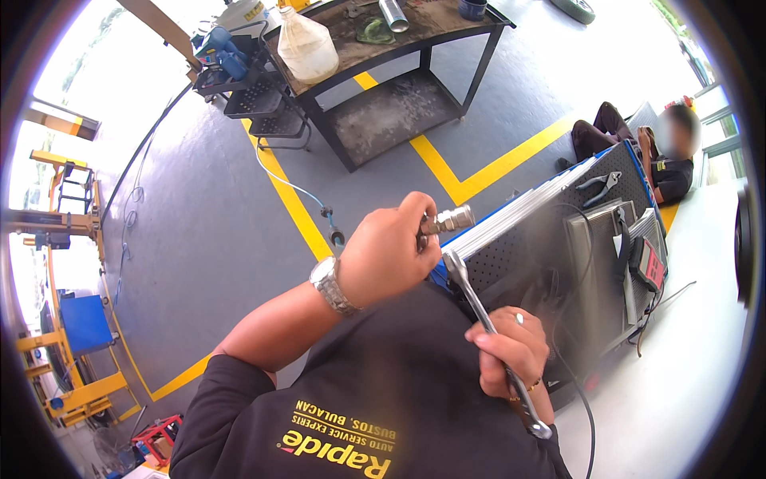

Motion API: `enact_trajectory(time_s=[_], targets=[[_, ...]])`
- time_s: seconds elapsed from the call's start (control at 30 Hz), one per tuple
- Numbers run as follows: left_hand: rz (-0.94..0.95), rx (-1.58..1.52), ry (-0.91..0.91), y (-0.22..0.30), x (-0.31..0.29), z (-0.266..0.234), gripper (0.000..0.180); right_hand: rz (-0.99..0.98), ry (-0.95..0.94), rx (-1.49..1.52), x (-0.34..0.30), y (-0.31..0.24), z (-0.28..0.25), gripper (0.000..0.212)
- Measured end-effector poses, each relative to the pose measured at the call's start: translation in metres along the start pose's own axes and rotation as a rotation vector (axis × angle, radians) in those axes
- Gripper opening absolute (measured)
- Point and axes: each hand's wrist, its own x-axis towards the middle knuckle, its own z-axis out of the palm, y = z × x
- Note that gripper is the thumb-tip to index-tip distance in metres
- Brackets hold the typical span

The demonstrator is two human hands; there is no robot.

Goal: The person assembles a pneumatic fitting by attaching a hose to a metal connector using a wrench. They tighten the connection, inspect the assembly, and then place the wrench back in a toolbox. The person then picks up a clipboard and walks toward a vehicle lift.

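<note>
My left hand (383, 255), with a metal watch (329, 281) on its wrist, is closed around a shiny metal coupler fitting (451, 220), whose ribbed end points right. My fingers hide its other end. Lower and to the right, my right hand (515, 351) grips a long chrome wrench (479, 307) by the middle of its shank. One wrench head sits just below the coupler, apart from it; the other reaches down past my right wrist. A thin pale-blue hose (291, 185) with dark fittings runs toward my left hand; whether it joins the coupler is hidden.
On my right stands a tool cart (511, 255) with a perforated top bearing pliers (602, 190), radiator-like panels (594, 263) and a red-and-black meter (646, 263). A black workbench (359, 52) with a plastic jug (307, 48) stands ahead. Someone (670, 164) sits beyond the cart.
</note>
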Motion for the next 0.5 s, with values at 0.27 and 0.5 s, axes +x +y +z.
enact_trajectory(time_s=[0.27,0.5], targets=[[0.044,-0.156,-0.225,0.016,-0.009,-0.028,0.045,0.347,0.183,0.15,-0.006,0.038,0.02,0.022],[0.276,-0.209,-0.275,0.024,-0.018,-0.031,0.047,0.239,-0.041,0.279,-0.005,0.057,0.035,0.047]])
